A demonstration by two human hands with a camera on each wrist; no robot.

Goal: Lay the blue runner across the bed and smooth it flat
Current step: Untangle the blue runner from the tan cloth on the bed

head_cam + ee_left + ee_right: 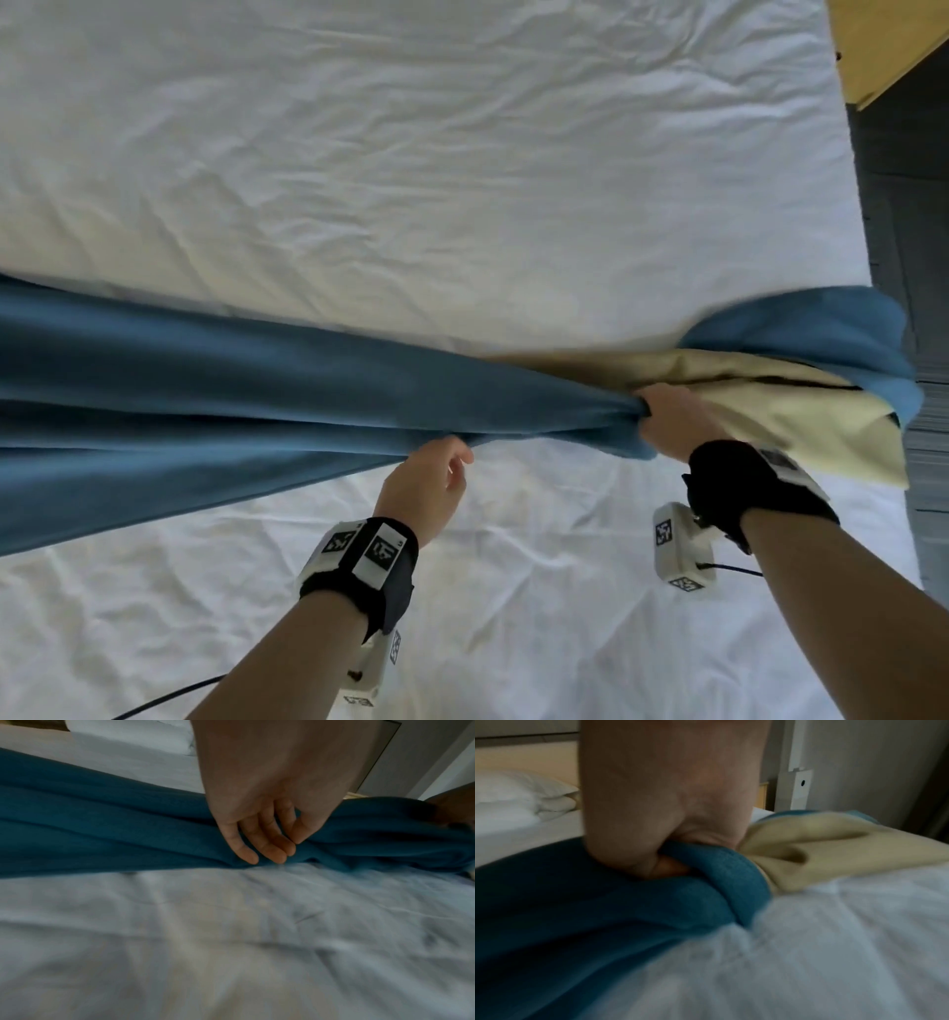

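Note:
The blue runner (257,390) stretches from the left across the white bed (411,154), gathered into long folds. My right hand (649,411) grips it in a fist where it bunches near the bed's right edge; the right wrist view shows the hand (664,866) closed round a thick blue roll (603,902). Beyond that fist the end is turned over, so its cream underside (719,380) shows. My left hand (452,457) sits at the runner's near edge, its loosely curled fingers (272,854) touching the cloth (102,833) with nothing pinched between them.
The wrinkled sheet spreads before and behind the runner. The bed's right edge drops to a dark floor (914,205), with a wooden piece of furniture (883,41) at the far right. White pillows (513,791) lie at the bed's head. A cable (169,694) trails from my left wrist.

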